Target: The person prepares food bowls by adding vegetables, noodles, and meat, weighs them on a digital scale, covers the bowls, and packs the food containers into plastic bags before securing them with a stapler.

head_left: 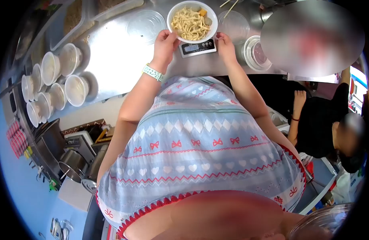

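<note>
At the top centre of the frame, a white bowl (214, 18) of noodles (189, 24) sits over a digital scale (198, 49). Left hand (165, 46): pinched at the bowl's lower-left rim. Right hand (226, 48): fingers curled beside the lower-right rim; grip cannot be determined.

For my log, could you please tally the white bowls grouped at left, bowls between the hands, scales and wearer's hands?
Grouped white bowls: 8 visible
Noodle bowl: 1
Digital scale: 1
Left hand and right hand: 2
Total: 12
</note>
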Action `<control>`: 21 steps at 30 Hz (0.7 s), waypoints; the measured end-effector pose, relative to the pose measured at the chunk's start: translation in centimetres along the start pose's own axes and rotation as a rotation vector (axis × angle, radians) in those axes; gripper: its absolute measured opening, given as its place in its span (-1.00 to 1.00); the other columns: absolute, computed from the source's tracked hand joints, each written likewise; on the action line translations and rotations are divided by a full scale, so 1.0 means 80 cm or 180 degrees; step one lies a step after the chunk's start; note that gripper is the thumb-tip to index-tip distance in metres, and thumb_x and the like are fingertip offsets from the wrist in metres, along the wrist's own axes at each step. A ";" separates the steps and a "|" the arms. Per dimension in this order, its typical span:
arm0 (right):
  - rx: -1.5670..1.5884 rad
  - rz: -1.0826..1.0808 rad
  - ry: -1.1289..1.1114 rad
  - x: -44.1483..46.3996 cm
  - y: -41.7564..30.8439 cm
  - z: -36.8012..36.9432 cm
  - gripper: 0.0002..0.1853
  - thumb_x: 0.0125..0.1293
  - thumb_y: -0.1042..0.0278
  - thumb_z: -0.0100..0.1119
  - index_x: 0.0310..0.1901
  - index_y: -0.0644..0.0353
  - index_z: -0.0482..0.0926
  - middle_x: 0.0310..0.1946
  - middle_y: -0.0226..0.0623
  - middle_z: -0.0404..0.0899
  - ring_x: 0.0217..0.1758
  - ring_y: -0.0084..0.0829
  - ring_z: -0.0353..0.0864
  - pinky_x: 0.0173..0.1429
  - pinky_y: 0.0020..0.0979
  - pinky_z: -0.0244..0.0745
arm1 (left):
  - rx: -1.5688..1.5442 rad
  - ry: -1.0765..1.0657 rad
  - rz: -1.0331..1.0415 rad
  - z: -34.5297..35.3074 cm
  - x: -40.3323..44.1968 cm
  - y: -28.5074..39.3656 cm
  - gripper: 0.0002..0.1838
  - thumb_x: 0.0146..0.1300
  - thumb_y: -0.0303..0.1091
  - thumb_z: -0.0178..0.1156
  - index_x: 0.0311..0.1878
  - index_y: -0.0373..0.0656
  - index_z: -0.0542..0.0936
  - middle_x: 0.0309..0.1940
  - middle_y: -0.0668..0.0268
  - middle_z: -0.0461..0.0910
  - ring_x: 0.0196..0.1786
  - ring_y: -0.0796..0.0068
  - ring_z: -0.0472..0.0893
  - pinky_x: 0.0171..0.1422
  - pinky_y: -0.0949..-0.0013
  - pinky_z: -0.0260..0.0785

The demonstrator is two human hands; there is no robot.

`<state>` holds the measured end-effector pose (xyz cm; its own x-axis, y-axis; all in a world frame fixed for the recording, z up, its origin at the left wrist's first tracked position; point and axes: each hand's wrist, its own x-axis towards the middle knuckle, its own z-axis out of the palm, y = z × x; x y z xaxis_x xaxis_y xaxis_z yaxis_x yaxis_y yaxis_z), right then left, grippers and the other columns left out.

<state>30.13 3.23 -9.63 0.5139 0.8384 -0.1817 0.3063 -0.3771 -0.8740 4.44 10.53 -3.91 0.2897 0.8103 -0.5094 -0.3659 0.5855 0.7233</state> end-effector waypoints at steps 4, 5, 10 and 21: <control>-0.0588 -0.0393 -0.0580 -0.048 -0.007 -0.050 -0.69 0.37 0.38 0.02 0.11 0.16 0.57 -0.09 -0.07 0.63 -0.04 -0.11 0.63 0.13 -0.26 0.50 | 0.0537 -0.0067 0.0054 0.000 -0.044 0.008 -0.72 0.52 -0.23 0.01 0.09 -0.25 0.45 0.11 0.20 0.49 0.08 0.30 0.61 0.18 0.29 0.53; -0.1067 -0.0778 -0.0928 -0.055 -0.016 -0.058 -0.67 0.37 0.39 0.03 0.14 0.12 0.56 -0.06 -0.09 0.61 -0.03 -0.11 0.62 0.12 -0.24 0.50 | 0.0477 0.0134 0.0061 -0.007 -0.063 0.016 -0.73 0.51 -0.23 0.02 0.08 -0.23 0.46 0.12 0.17 0.48 0.06 0.28 0.62 0.17 0.26 0.54; -0.1793 -0.1805 -0.1189 -0.060 -0.013 -0.069 -0.60 0.34 0.42 0.05 0.22 0.05 0.51 0.04 -0.12 0.54 0.02 -0.05 0.57 0.14 -0.18 0.50 | 0.0814 0.0793 -0.0203 -0.062 -0.145 0.018 -0.82 0.46 -0.36 0.02 0.03 -0.17 0.49 -0.04 0.26 0.55 -0.12 0.45 0.58 0.01 0.33 0.58; -0.2564 -0.2031 -0.1505 -0.047 -0.019 -0.073 -0.55 0.34 0.40 -0.07 0.26 0.10 0.47 0.08 -0.07 0.58 0.04 -0.02 0.60 0.12 -0.13 0.53 | 0.2755 -0.1110 0.6092 0.110 -0.314 0.296 -0.72 0.46 -0.44 -0.26 0.18 -0.16 0.26 -0.26 0.01 0.42 -0.29 0.09 0.56 -0.40 0.26 0.51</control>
<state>32.42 -1.65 -5.01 -0.2237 0.9687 -0.1080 0.9191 0.1728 -0.3541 -3.71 3.81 30.10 0.2953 0.1462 0.9442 0.0343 -0.9892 0.1424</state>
